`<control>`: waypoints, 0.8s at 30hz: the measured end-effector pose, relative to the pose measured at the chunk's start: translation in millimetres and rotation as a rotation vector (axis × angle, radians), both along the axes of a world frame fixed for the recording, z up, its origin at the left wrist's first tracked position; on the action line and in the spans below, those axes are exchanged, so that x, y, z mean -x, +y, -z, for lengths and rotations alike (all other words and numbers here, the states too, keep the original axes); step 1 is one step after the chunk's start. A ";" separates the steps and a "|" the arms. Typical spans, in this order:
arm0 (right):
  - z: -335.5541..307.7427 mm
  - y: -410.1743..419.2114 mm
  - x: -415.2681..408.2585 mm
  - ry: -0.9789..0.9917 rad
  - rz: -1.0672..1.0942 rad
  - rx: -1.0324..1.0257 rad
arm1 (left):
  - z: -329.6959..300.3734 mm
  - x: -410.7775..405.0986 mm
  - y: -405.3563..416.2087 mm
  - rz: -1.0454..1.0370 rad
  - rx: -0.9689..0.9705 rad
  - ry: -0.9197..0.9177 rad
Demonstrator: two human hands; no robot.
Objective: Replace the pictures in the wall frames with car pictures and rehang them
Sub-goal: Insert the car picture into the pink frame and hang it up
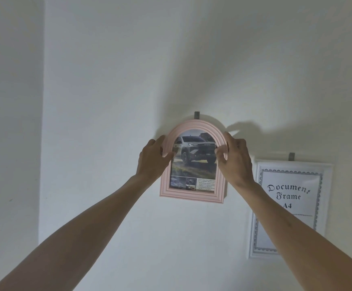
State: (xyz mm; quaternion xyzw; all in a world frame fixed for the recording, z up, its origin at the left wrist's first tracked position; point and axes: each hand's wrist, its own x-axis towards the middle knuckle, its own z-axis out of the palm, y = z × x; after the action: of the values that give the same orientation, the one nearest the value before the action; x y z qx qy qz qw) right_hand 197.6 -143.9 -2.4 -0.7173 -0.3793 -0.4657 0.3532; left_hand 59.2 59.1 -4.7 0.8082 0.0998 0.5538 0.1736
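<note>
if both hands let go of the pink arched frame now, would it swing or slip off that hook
The pink arched frame probably hangs from the single grey hook, so it could swing or tilt. It looks rigid and light, since the left hand and right hand hold it by its edges. Whether it has caught the hook is hidden.

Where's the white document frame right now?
In the head view, the white document frame hangs on the wall at right, under a grey hook, beside and lower than the pink arched frame; the right forearm crosses it.

The arched frame (192, 164) sat against the wall (108, 80) just below a hook (196, 115), with the car picture (194, 162) in it. The left hand (153, 159) held its left edge and the right hand (234, 159) its right. The document frame (288, 206) hung to its right, lower.
</note>
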 end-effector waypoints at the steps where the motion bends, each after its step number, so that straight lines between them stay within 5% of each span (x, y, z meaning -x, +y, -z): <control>1: -0.3 -1.5 0.4 0.002 -0.003 0.006 | -0.1 1.4 -1.0 -0.001 0.009 0.000; 11: -3.0 -19.8 18.7 0.016 -0.026 0.029 | 0.3 10.0 -2.5 -0.033 0.072 0.017; 17: 0.7 -48.2 19.5 0.045 0.071 -0.004 | 6.3 15.8 -21.3 -0.179 -0.062 -0.067; 24: 6.3 -116.3 -4.1 -0.021 0.135 -0.175 | 22.6 -13.2 -101.1 0.073 -0.282 -0.197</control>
State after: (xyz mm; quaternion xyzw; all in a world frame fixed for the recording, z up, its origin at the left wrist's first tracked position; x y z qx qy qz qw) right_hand 201.8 -260.1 -8.8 -0.7028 -0.2917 -0.5272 0.3782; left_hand 72.5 -42.1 -27.3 0.7696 -0.0260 0.6320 0.0874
